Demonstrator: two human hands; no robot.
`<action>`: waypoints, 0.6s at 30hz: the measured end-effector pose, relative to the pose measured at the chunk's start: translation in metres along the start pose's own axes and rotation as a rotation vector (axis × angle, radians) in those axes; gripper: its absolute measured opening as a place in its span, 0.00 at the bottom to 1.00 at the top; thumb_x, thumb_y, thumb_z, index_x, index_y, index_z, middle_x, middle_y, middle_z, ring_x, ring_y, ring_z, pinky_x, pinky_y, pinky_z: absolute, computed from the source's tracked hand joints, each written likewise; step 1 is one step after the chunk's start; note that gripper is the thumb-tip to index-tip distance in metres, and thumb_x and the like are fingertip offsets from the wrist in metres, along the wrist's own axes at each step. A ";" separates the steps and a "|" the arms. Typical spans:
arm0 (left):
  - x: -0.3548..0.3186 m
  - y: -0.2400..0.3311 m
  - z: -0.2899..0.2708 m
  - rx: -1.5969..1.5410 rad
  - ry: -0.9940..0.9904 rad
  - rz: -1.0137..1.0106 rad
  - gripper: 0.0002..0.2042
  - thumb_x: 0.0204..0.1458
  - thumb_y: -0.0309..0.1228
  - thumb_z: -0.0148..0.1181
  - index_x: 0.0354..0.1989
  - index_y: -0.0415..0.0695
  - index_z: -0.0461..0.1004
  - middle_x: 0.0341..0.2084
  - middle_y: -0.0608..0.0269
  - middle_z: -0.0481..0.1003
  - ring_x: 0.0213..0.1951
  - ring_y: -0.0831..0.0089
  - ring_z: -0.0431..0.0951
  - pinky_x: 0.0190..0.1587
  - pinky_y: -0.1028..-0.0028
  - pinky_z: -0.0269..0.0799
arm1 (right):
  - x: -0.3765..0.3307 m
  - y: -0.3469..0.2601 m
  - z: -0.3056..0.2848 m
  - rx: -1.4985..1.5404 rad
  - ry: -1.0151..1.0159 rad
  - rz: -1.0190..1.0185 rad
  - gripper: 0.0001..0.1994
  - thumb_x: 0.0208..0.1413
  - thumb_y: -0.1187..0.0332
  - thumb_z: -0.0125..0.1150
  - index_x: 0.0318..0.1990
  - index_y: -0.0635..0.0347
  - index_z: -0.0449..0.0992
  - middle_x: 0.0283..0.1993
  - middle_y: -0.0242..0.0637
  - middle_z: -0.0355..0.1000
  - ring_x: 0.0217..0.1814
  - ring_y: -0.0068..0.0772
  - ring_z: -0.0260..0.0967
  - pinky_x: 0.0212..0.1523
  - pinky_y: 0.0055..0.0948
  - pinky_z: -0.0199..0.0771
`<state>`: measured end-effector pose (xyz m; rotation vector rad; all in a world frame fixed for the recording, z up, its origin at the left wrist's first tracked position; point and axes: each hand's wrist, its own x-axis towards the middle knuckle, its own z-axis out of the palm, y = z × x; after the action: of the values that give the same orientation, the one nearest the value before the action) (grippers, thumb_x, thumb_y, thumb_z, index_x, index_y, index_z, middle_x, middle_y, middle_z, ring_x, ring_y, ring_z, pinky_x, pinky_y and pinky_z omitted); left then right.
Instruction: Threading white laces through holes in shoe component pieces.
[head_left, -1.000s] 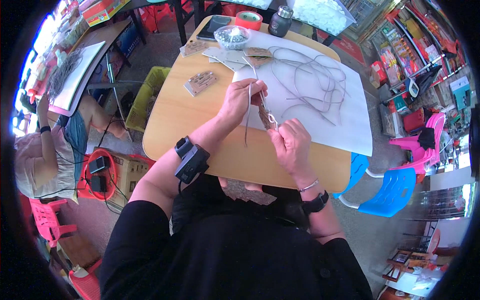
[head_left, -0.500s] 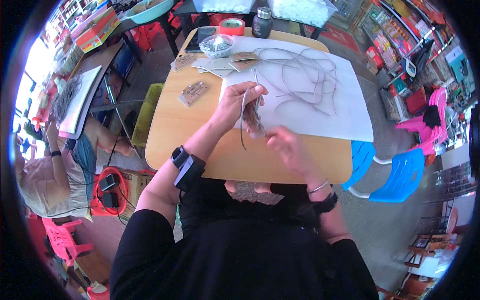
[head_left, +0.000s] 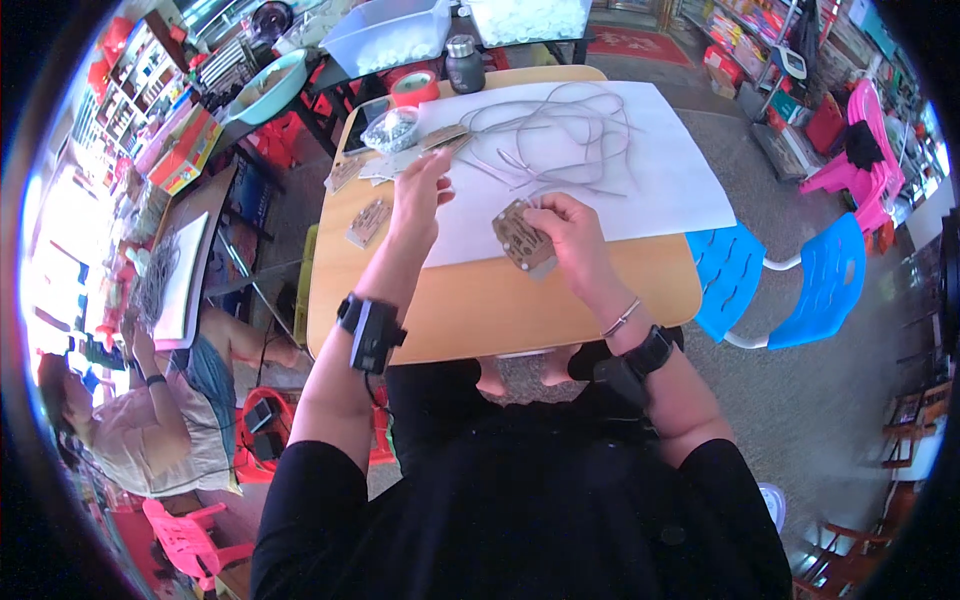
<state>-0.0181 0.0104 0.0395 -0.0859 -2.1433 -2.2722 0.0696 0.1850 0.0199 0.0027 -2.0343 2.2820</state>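
Note:
My right hand pinches a small brown card with pale spots and dark print above the near part of the table. My left hand reaches forward, its fingers apart and nothing seen in them. Just beyond its fingertips lie a brown card and white cards, beside a clear bowl of small shiny pieces. Another brown card rests on the bare wood to the left. Loose grey cord spreads in loops over the white sheet.
A red tape roll and a dark bottle stand at the wooden table's far edge, with translucent bins behind. Blue chairs are at the right. A person sits at the left by another table.
The brown card has passed from my left hand to my right. My left hand has moved forward and left, toward the cards. The view has shifted too.

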 end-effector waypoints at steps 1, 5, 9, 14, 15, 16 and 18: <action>-0.001 -0.003 -0.001 0.012 0.089 -0.054 0.18 0.52 0.41 0.59 0.38 0.37 0.75 0.27 0.63 0.73 0.31 0.75 0.71 0.36 0.76 0.69 | 0.002 0.003 0.001 0.215 0.161 0.000 0.07 0.50 0.69 0.59 0.29 0.65 0.74 0.24 0.28 0.69 0.28 0.18 0.63 0.28 0.21 0.63; -0.035 -0.015 0.006 0.026 -0.373 -0.291 0.19 0.53 0.43 0.58 0.40 0.36 0.74 0.30 0.61 0.75 0.30 0.75 0.72 0.35 0.76 0.70 | 0.013 0.005 0.000 0.272 0.212 0.060 0.07 0.50 0.70 0.60 0.26 0.63 0.73 0.23 0.26 0.67 0.27 0.17 0.62 0.28 0.19 0.62; -0.038 -0.016 0.015 -0.049 -0.397 -0.225 0.17 0.56 0.34 0.55 0.48 0.36 0.68 0.36 0.60 0.74 0.36 0.73 0.74 0.41 0.73 0.71 | 0.024 0.006 0.007 0.148 0.103 -0.035 0.06 0.50 0.70 0.59 0.26 0.63 0.73 0.22 0.25 0.67 0.25 0.15 0.60 0.26 0.19 0.63; -0.014 -0.018 0.004 -0.226 -0.360 -0.161 0.19 0.55 0.25 0.52 0.55 0.37 0.61 0.39 0.59 0.73 0.41 0.71 0.75 0.46 0.71 0.71 | 0.046 -0.011 0.005 0.063 -0.013 -0.059 0.06 0.51 0.70 0.59 0.27 0.62 0.73 0.21 0.25 0.66 0.22 0.13 0.59 0.23 0.18 0.61; -0.009 -0.018 0.006 -0.357 -0.361 -0.196 0.18 0.57 0.26 0.50 0.55 0.38 0.61 0.39 0.60 0.73 0.41 0.71 0.75 0.44 0.72 0.72 | 0.053 -0.011 0.005 0.042 -0.055 -0.054 0.06 0.52 0.69 0.58 0.28 0.62 0.73 0.23 0.26 0.68 0.23 0.14 0.61 0.25 0.18 0.64; -0.005 -0.019 0.008 -0.489 -0.362 -0.232 0.17 0.58 0.26 0.48 0.56 0.39 0.61 0.39 0.60 0.72 0.40 0.71 0.75 0.42 0.73 0.72 | 0.058 -0.011 0.005 0.022 -0.098 -0.049 0.07 0.53 0.67 0.58 0.29 0.61 0.74 0.24 0.27 0.70 0.25 0.15 0.64 0.27 0.18 0.66; 0.003 -0.027 0.010 -0.494 -0.370 -0.250 0.16 0.58 0.27 0.48 0.55 0.40 0.61 0.38 0.61 0.72 0.39 0.73 0.75 0.40 0.74 0.72 | 0.066 -0.011 0.008 0.018 -0.108 -0.029 0.07 0.53 0.67 0.57 0.29 0.61 0.73 0.24 0.27 0.70 0.24 0.15 0.64 0.27 0.18 0.66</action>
<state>-0.0223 0.0223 0.0135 -0.2777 -1.7424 -3.1034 0.0038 0.1820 0.0358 0.1592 -2.0491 2.3312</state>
